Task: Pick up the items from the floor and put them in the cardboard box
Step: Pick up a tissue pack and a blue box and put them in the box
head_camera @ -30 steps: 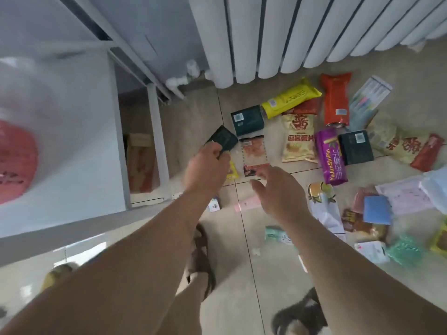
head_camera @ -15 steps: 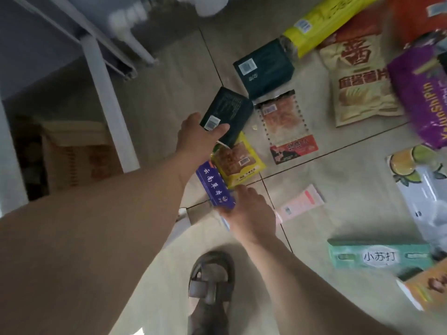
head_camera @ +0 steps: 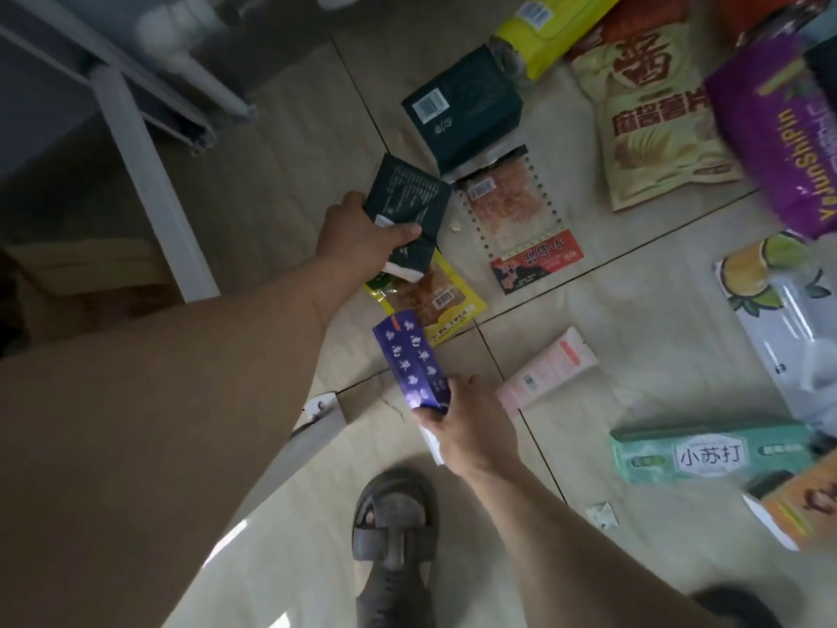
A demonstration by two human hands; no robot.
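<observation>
Above the floor (head_camera: pixel 634 355), right hand (head_camera: pixel 471 428) has lifted the blue box (head_camera: pixel 410 362).

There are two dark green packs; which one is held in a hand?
The smaller dark green pack, gripped by the left hand. The larger dark green pack lies on the floor untouched, beside the yellow bag.

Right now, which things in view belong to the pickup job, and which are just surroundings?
Job:
dark green packet in left hand
blue packet in right hand
yellow snack packet
pink tube
cardboard box

Surroundings:
white table leg
sandal
</observation>
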